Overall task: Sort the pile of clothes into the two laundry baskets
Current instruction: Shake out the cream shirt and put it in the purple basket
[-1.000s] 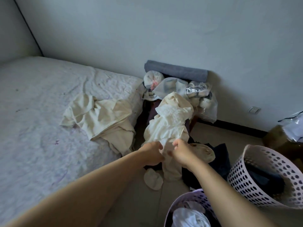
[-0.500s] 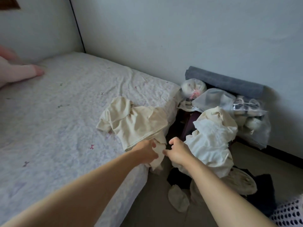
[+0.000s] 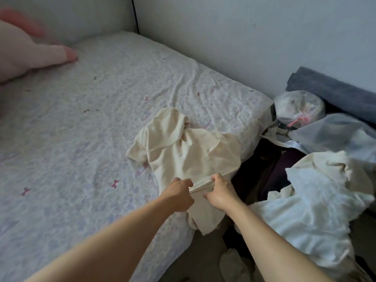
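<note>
A cream garment (image 3: 183, 151) lies crumpled at the right edge of the bed, its lower end hanging over the side. My left hand (image 3: 179, 195) and my right hand (image 3: 218, 190) both grip its bunched hem, side by side. A pile of white and cream clothes (image 3: 311, 202) lies to the right, over dark clothing beside the bed. Neither laundry basket is in view.
The bed (image 3: 81, 149) with a pale patterned sheet fills the left. A pink stuffed toy (image 3: 26, 53) lies at its far left. Plastic bags (image 3: 301, 110) and a grey roll (image 3: 333, 92) sit against the wall. A pale sock (image 3: 234, 263) lies on the floor.
My view swung left, away from the baskets. Both hands left the white pile and moved to the cream garment on the bed, then gripped its hem.
</note>
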A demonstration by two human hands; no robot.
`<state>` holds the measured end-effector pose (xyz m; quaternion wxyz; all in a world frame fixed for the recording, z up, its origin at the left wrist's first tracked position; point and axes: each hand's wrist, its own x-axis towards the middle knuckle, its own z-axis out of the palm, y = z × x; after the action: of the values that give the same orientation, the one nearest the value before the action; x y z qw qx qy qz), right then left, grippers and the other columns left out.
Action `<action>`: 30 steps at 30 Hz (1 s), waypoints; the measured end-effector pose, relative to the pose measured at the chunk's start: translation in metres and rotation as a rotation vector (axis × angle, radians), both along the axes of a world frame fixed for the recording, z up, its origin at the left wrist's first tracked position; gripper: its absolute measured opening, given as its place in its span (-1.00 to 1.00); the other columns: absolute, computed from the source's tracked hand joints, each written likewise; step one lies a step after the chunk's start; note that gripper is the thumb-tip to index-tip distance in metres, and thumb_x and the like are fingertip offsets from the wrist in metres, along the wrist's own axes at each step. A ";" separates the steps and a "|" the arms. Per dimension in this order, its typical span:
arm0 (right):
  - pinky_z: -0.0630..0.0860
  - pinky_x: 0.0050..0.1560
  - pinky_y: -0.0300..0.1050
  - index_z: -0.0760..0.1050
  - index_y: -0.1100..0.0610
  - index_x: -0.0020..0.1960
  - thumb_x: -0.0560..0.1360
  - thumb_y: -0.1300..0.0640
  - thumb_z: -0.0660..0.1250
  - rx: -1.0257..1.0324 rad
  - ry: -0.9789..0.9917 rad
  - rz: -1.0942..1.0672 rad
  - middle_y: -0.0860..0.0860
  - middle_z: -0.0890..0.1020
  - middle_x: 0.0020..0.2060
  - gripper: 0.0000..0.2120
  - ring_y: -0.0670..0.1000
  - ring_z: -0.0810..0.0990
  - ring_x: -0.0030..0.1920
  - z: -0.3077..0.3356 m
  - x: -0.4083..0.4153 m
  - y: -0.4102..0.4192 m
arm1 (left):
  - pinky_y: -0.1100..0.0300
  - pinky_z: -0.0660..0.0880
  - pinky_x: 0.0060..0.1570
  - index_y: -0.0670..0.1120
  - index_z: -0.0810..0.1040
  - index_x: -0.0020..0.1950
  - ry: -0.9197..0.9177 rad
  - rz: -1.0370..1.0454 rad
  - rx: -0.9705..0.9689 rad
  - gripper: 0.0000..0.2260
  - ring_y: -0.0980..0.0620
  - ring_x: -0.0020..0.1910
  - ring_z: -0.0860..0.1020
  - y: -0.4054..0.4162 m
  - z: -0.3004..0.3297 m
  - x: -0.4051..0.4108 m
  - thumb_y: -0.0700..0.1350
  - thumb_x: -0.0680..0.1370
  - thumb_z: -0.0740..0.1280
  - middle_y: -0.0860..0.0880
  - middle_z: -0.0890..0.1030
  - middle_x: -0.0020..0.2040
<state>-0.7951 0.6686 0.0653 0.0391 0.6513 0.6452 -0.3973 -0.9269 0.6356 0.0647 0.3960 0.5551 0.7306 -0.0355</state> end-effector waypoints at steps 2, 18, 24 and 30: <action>0.38 0.17 -0.15 0.15 0.07 0.46 0.54 0.15 0.28 -0.001 -0.026 0.074 0.14 0.34 0.36 -0.45 0.12 0.40 0.32 -0.024 -0.008 0.017 | 0.13 0.38 0.26 0.02 0.26 0.47 0.033 0.011 -0.025 -0.49 -0.06 0.39 0.34 0.012 -0.026 -0.007 -0.11 0.53 0.31 -0.06 0.23 0.46; 0.15 0.38 0.32 0.03 -0.14 0.48 0.56 0.23 0.21 0.197 -0.252 0.395 0.07 -0.21 0.51 -0.38 0.21 -0.17 0.51 -0.155 -0.062 0.043 | -0.01 0.47 0.23 0.23 0.07 0.49 0.228 0.030 0.055 -0.29 -0.16 0.48 -0.02 0.037 -0.144 -0.036 -0.19 0.49 0.34 0.02 -0.04 0.51; 0.43 0.08 0.04 0.41 0.13 0.21 0.57 0.33 0.02 0.364 -0.224 0.338 0.09 0.50 0.20 -0.69 0.15 0.41 0.23 -0.139 -0.063 0.050 | 0.16 0.40 -0.13 -0.09 0.43 0.20 0.249 0.138 0.250 -0.73 -0.06 0.22 0.36 0.045 -0.127 -0.042 -0.29 0.52 0.28 -0.04 0.37 0.28; 0.32 -0.15 -0.10 0.41 0.19 0.07 0.48 0.39 0.03 0.269 -0.040 0.024 0.21 0.57 0.00 -0.73 0.23 0.54 0.02 -0.082 -0.046 0.052 | 0.05 0.43 -0.01 -0.04 0.28 0.34 0.201 0.237 0.275 -0.59 -0.08 0.25 0.38 0.038 -0.080 -0.041 -0.13 0.52 0.30 -0.06 0.35 0.29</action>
<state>-0.8409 0.7204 -0.0163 -0.0310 0.6506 0.6996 -0.2938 -0.9682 0.6739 -0.0157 0.2433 0.5076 0.8246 0.0563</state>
